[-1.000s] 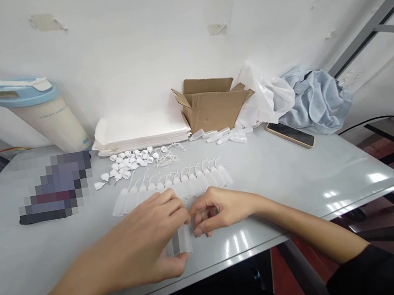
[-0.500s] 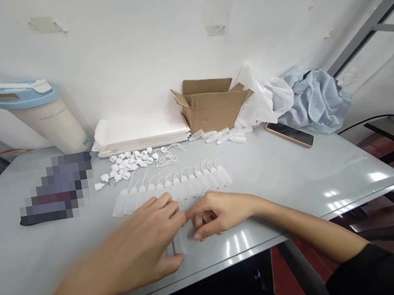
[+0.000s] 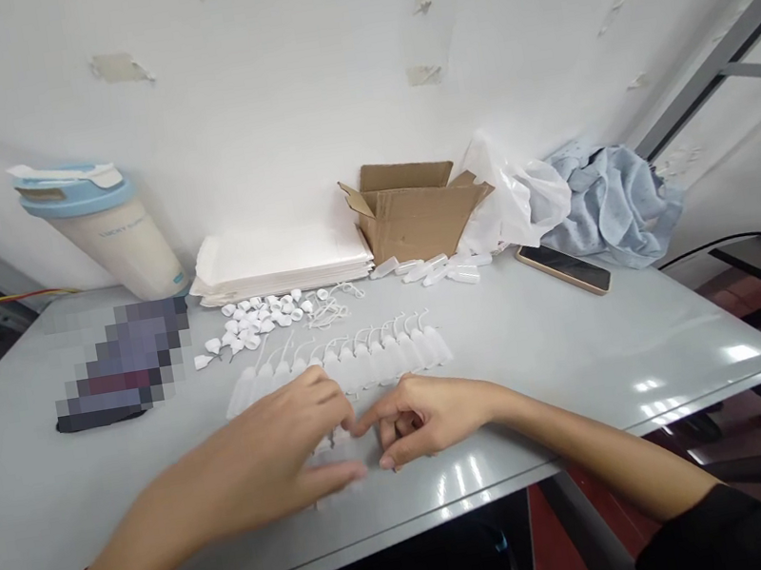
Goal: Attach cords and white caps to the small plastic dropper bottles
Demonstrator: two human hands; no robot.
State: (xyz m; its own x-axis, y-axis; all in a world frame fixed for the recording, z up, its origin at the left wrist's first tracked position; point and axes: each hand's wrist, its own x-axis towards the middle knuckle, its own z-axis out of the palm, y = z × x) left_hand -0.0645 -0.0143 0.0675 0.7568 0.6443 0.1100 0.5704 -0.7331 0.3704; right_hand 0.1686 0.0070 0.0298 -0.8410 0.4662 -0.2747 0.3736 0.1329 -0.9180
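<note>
My left hand [image 3: 269, 452] arches over a few small translucent pieces [image 3: 341, 438] lying on the table, its thumb and forefinger spread apart. They are partly hidden beneath it. Beside it, my right hand [image 3: 420, 418] points its forefinger at the pieces, close to the left fingertips. Its other fingers are curled and the thumb stands apart; nothing shows in its grasp. Beyond both hands lies a row of small translucent squeeze bottles [image 3: 364, 360] with thin bent spouts. My left hand overlaps the row's near left end.
Several white caps [image 3: 256, 319] and loose thin tubes [image 3: 330, 307] lie behind the row. Farther back are stacked white envelopes [image 3: 282, 257], a cardboard box [image 3: 418, 221], clear tubes [image 3: 428, 270], a plastic bag [image 3: 526, 199], blue cloth [image 3: 616, 199], a phone [image 3: 566, 269] and a tumbler [image 3: 116, 235].
My left thumb has shifted slightly to the right, its gap to the forefinger still wide. My right hand has barely moved. The whole view has shifted a little.
</note>
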